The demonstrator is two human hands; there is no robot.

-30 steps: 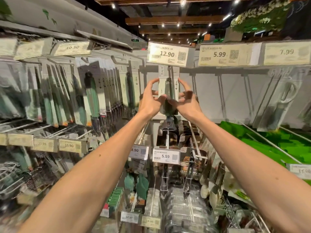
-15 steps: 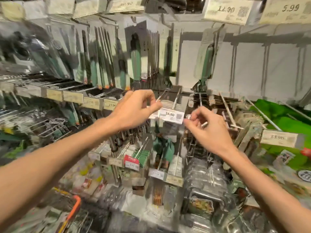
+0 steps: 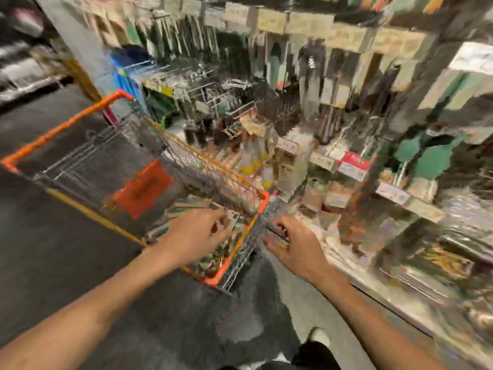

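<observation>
The whole view is smeared by motion. A wire shopping cart (image 3: pixel 234 252) with an orange rim stands on the dark floor at the left, packaged goods lying in its near corner. My left hand (image 3: pixel 197 236) hovers over that corner with its fingers loosely spread and nothing plainly in them. My right hand (image 3: pixel 296 247) is just outside the cart's right side, fingers bent near a thin dark shape; the blur hides whether it holds anything.
Store shelving (image 3: pixel 400 198) with pegs, price tags and packaged wares runs along the right and the back. A red tag (image 3: pixel 353 160) and green items (image 3: pixel 432 158) hang at mid height. Dark aisle floor (image 3: pixel 40 263) lies to the left. My shoe (image 3: pixel 318 337) shows below.
The view has swung down and left from the peg shelves to the cart. Both hands have dropped from the price tag on the peg rail to the cart's near corner.
</observation>
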